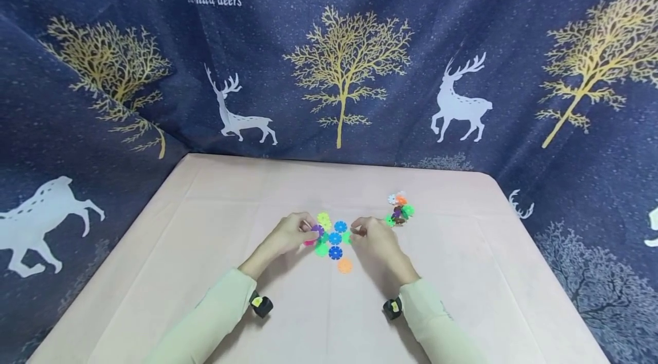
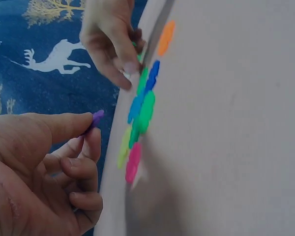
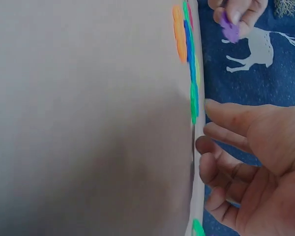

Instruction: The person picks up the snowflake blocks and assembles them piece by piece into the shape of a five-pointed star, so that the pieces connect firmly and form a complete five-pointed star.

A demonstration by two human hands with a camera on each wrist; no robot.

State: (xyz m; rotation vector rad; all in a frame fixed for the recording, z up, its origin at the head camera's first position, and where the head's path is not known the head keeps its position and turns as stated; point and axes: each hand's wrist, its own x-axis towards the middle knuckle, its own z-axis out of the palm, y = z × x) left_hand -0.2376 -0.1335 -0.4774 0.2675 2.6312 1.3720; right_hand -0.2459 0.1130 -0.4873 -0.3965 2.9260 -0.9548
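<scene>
My left hand pinches a purple snowflake disc between thumb and forefinger, raised over the table. On the tabletop beneath lies a cluster of snowflake discs: a pink disc, a yellow disc, several green ones and several blue ones, such as the dark blue disc. An orange disc lies at the near side of the cluster. My right hand hovers at the cluster's right side, near a green disc. Its fingers are loosely bent with nothing between thumb and fingertips.
A pile of mixed discs, white, orange, brown, purple and green, lies farther back on the right. The pale pink tabletop meets a dark blue curtain printed with deer and trees. Wrist cameras sit at both cuffs.
</scene>
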